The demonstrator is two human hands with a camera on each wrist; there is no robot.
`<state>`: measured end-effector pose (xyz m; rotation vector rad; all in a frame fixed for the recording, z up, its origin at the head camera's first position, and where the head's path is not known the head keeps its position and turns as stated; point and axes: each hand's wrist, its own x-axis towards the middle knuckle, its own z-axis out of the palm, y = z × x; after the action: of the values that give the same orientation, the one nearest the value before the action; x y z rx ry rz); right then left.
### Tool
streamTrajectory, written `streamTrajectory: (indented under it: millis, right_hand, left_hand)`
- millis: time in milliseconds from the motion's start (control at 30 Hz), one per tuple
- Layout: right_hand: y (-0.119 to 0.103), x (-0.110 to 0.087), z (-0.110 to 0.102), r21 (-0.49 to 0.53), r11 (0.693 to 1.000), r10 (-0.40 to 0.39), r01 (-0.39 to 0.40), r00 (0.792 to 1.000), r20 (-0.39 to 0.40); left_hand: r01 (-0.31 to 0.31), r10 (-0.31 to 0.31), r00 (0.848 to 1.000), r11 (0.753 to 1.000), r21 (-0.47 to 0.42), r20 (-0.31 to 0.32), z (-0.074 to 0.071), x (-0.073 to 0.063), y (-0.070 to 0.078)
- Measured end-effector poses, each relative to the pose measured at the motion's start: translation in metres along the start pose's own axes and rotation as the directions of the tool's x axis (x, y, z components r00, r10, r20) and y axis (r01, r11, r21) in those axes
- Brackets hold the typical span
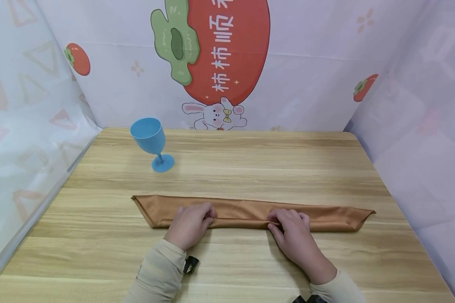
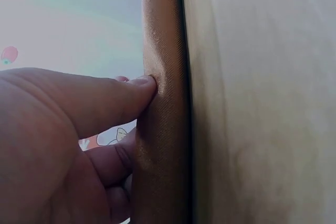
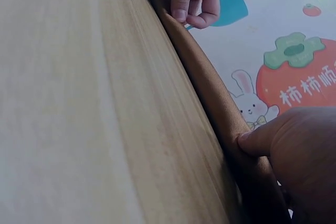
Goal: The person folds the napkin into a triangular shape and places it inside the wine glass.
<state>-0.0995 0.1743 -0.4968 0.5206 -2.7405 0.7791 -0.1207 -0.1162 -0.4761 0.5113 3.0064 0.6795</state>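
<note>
Head view: brown cloth (image 1: 242,207), folded into a long strip, lies on the wood-grain table (image 1: 250,269) before the person. Its long axis runs left to right, right end slightly nearer the person; both ends taper to points at the far edge. Left hand (image 1: 188,225) and right hand (image 1: 295,235) each pinch its near edge, thumb against fingers. Blue goblet (image 1: 148,136) stands beyond, left. Printed white sheeting (image 1: 311,92) hangs behind the table.
</note>
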Motion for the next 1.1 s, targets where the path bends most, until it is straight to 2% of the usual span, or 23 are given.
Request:
streamTrajectory:
  millis: [233,467,700,867,1000,1100]
  right_hand:
    - [0.0017,-0.0015,0.001,0.024,1.0,-0.01,0.01,1.0,-0.02]
    - [0.0032,-0.0022,0.0015,0.024,1.0,0.0,0.001,0.999,-0.047]
    - [0.003,-0.0007,0.0004,0.008,1.0,0.005,-0.005,1.0,-0.018]
    - [0.0025,-0.0002,0.0018,0.01,0.999,-0.033,0.034,0.998,-0.052]
    - [0.0019,-0.0007,0.002,0.005,0.998,-0.063,0.063,0.995,-0.078]
    - [0.0023,-0.0009,0.0022,0.006,0.998,-0.067,0.067,0.995,-0.079]
  left_hand:
    - [-0.008,0.009,1.0,0.999,0.032,-0.016,0.0,-0.0001,-0.0013]
    - [0.024,-0.025,0.999,0.999,0.034,0.031,-0.0017,-0.0003,-0.0021]
    - [-0.024,0.026,0.999,0.999,0.039,-0.04,-0.0028,-0.0002,-0.0033]
    - [-0.034,0.037,0.998,0.998,0.06,-0.056,-0.0036,-0.0012,-0.0036]
    - [-0.025,0.028,0.998,0.998,0.056,-0.054,-0.0035,-0.0013,-0.0036]
    - [-0.004,0.005,0.999,1.0,0.01,-0.047,-0.0028,0.0,-0.0047]
